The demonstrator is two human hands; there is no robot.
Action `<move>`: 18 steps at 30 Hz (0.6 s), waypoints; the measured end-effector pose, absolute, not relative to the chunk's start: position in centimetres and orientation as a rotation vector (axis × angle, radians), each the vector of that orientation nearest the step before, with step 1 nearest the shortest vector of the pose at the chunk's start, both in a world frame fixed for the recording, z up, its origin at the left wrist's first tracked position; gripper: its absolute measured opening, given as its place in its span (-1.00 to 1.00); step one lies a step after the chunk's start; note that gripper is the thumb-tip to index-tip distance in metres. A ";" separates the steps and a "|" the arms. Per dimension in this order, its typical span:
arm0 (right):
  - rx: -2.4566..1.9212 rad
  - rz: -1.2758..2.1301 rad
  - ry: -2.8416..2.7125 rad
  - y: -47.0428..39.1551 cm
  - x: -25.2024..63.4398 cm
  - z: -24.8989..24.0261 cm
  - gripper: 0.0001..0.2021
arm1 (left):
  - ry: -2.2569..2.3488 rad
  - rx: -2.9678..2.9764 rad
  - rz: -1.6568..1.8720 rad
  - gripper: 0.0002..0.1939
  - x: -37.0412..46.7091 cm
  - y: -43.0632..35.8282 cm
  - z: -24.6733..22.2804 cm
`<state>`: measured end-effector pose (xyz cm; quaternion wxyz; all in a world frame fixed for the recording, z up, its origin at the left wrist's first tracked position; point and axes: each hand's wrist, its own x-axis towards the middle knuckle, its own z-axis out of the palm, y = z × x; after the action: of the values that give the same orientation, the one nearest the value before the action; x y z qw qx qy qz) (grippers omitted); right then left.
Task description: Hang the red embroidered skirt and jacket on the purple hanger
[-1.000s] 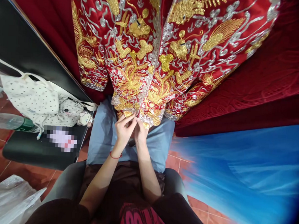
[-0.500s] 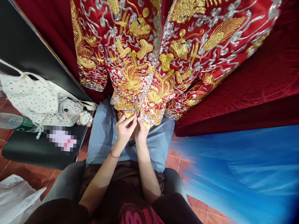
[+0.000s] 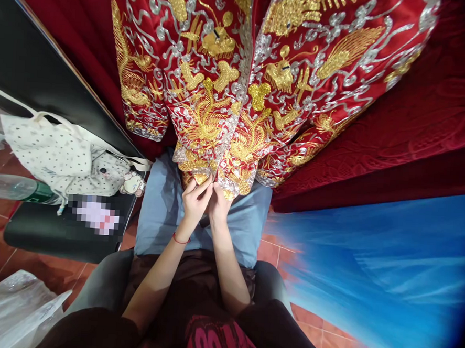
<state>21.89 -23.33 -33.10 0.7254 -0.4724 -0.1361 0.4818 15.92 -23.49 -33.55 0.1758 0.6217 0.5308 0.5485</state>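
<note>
A red jacket [image 3: 222, 89] with gold and silver embroidery spreads out in front of me, its lower front edge resting over a blue-grey cloth [image 3: 159, 211] on my lap. At the bottom of the jacket's centre opening, my left hand [image 3: 196, 200] pinches the hem, thumb and forefinger pressed together. Close beside it, almost touching, my right hand [image 3: 219, 202] is closed on the other side of the opening. Whether something small sits between the fingertips cannot be made out. A thin red cord circles my left wrist.
To the left, a black chair [image 3: 66, 240] bears a white dotted bag [image 3: 52, 152], a plastic bottle [image 3: 11, 186] and a blurred-out item. Clear plastic wrapping [image 3: 15, 308] lies at lower left. Dark red cloth [image 3: 413, 111] and a blue sheet [image 3: 389, 252] cover the right side.
My left hand has shifted very slightly to the right at the hem. Otherwise the hands and jacket look the same.
</note>
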 end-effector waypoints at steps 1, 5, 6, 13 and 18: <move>-1.039 1.066 -0.303 -23.3 21.9 -33.1 -0.24 | 1.517 1.752 1.545 -0.71 15.9 -23.5 -33.6; -1.054 1.067 -0.318 -23.3 21.9 -33.0 -0.27 | 1.523 1.760 1.508 -0.70 15.9 -23.5 -33.7; -1.056 1.064 -0.321 -23.3 21.9 -32.9 -0.27 | 1.510 1.771 1.513 -0.71 15.9 -23.5 -33.7; -1.057 1.050 -0.310 -23.3 22.0 -32.4 -0.26 | 1.416 1.876 1.584 -0.72 15.7 -23.3 -33.8; -1.046 1.057 -0.276 -23.3 21.9 -32.9 -0.28 | 1.464 1.873 1.517 -0.72 15.7 -23.3 -34.4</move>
<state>21.88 -23.29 -32.85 0.7274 -0.4744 -0.1254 0.4797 15.70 -23.30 -34.35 0.1601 0.6557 0.5124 0.5310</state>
